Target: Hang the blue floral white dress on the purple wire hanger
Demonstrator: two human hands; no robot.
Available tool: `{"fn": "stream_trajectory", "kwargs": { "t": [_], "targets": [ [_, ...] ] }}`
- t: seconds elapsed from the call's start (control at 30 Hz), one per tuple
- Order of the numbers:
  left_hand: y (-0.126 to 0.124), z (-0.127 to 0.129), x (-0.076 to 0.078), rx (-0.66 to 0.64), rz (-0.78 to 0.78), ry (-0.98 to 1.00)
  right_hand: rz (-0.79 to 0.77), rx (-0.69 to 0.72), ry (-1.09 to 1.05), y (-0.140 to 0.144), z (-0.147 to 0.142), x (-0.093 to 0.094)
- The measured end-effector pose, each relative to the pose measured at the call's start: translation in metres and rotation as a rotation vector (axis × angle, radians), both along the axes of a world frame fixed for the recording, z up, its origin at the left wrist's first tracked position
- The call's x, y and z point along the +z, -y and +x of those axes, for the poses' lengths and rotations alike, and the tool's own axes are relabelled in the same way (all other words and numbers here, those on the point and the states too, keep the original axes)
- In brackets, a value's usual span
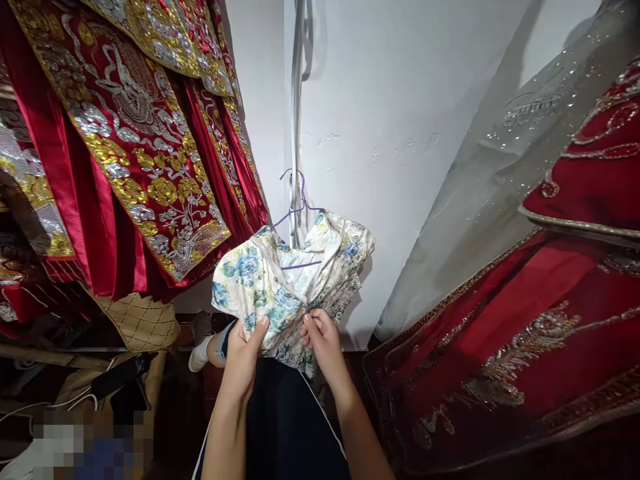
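**Floral dress on a thin hanger — easy to slip**

The left hand (246, 352) is closed on the lower front of a small floral dress (290, 280), thumb up over the cloth. The right hand (320, 337) pinches the same bunched fabric just beside it, fingers curled in. The dress hangs on a purple wire hanger (299, 212), held up in front of the white wall (400, 133), with the hook near a grey strip (296, 100) that runs down the wall. Whether the hook is caught on anything I cannot tell.

What could go wrong, as I judge it: both hands grip low and close together, so a downward tug could pull the silky shoulders off the thin wire, and the dress would fall to the cluttered floor. The hook could also snag the strip or twist loose.

The space is tight — red embroidered robes (130, 147) hang close on the left, a red beaded gown (525, 320) on the right. A swinging hanger end could catch their gold thread or sequins.
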State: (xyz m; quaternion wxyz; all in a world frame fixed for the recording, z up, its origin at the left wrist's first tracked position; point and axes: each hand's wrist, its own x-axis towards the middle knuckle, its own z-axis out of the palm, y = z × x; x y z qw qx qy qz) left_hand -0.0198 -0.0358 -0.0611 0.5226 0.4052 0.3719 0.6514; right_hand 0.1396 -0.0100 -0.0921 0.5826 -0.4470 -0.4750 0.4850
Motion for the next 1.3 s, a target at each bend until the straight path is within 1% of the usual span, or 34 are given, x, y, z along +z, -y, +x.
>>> {"fn": "stream_trajectory", "kwargs": {
  "t": [0.17,0.4,0.5,0.53,0.57,0.67,0.7,0.73,0.77,0.8,0.87,0.9,0.93,0.97,1.03,1.1,1.17,1.23,1.3],
  "targets": [
    [0.005,-0.003,0.004,0.028,-0.017,-0.013,0.036,0.085,0.03,0.008,-0.002,0.007],
    [0.013,-0.001,0.009,-0.006,-0.032,0.016,0.029,0.078,0.069,0.006,-0.006,-0.001],
    [0.008,-0.005,0.004,0.015,-0.039,-0.011,0.013,0.078,0.035,0.009,-0.002,0.001],
    [0.005,-0.006,-0.001,0.057,-0.042,-0.02,0.005,0.07,0.022,0.01,0.0,0.002],
    [0.001,-0.008,-0.007,0.133,-0.038,-0.034,-0.001,0.055,0.017,0.011,0.002,0.002],
    [-0.011,-0.009,-0.029,0.476,0.03,-0.177,-0.015,0.009,0.035,0.011,0.008,0.0],
    [-0.014,-0.007,-0.036,0.552,0.054,-0.251,-0.02,0.009,0.05,0.011,0.008,-0.002],
    [-0.017,-0.003,-0.042,0.564,0.066,-0.327,-0.026,0.021,0.065,0.01,0.007,-0.003],
    [-0.018,0.001,-0.046,0.501,0.066,-0.394,-0.03,0.04,0.081,0.009,0.006,-0.004],
    [-0.018,0.007,-0.049,0.378,0.063,-0.442,-0.033,0.069,0.097,0.008,0.004,-0.005],
    [-0.017,0.02,-0.05,0.089,0.077,-0.486,-0.038,0.145,0.13,0.008,0.0,-0.007],
    [-0.016,0.026,-0.048,-0.01,0.093,-0.499,-0.044,0.178,0.14,0.009,-0.001,-0.006],
    [-0.015,0.032,-0.046,-0.053,0.111,-0.512,-0.052,0.205,0.148,0.01,-0.001,-0.006],
    [-0.015,0.036,-0.043,-0.049,0.127,-0.527,-0.06,0.22,0.152,0.011,0.0,-0.004],
    [-0.016,0.042,-0.038,-0.021,0.159,-0.569,-0.082,0.203,0.134,0.009,0.004,0.005],
    [-0.018,0.044,-0.036,-0.05,0.203,-0.616,-0.095,0.14,0.068,-0.001,0.01,0.023],
    [-0.02,0.046,-0.039,-0.078,0.237,-0.687,-0.067,0.058,-0.037,-0.02,0.016,0.052],
    [-0.022,0.046,-0.044,-0.071,0.257,-0.794,0.024,0.009,-0.14,-0.044,0.022,0.088],
    [-0.025,0.044,-0.05,-0.072,0.286,-0.916,0.098,0.073,-0.22,-0.068,0.025,0.124]
  ]
}}
